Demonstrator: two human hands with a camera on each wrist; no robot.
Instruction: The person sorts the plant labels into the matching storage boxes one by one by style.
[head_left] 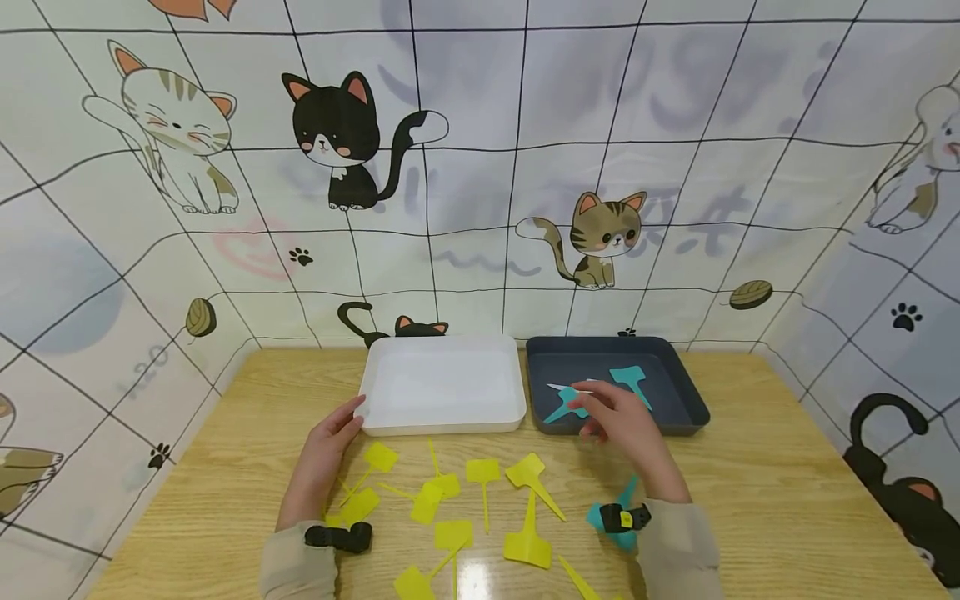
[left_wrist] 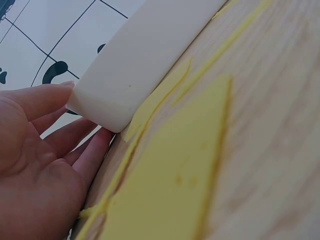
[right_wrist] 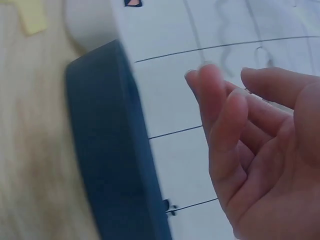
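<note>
My left hand [head_left: 330, 437] rests with fairly straight fingers against the near left corner of a white tray [head_left: 442, 423]. In the left wrist view, the fingertips [left_wrist: 69, 90] touch its wall. My right hand [head_left: 618, 417] hovers over the dark blue tray [head_left: 686, 412], its fingers loosely bent. The right wrist view shows a gap between thumb and fingers, with nothing held. Beside those fingertips is a teal T-shaped plant label [head_left: 564, 405], with a thin pale sliver above it. Another teal label [head_left: 628, 376] lies farther back in the dark tray.
Several yellow T-shaped plant labels [head_left: 527, 548] lie scattered on the wooden table [head_left: 780, 500] in front of the trays. More teal pieces [head_left: 624, 540] lie under my right wrist. A cat-patterned sheet [head_left: 480, 183] stands behind and at both sides.
</note>
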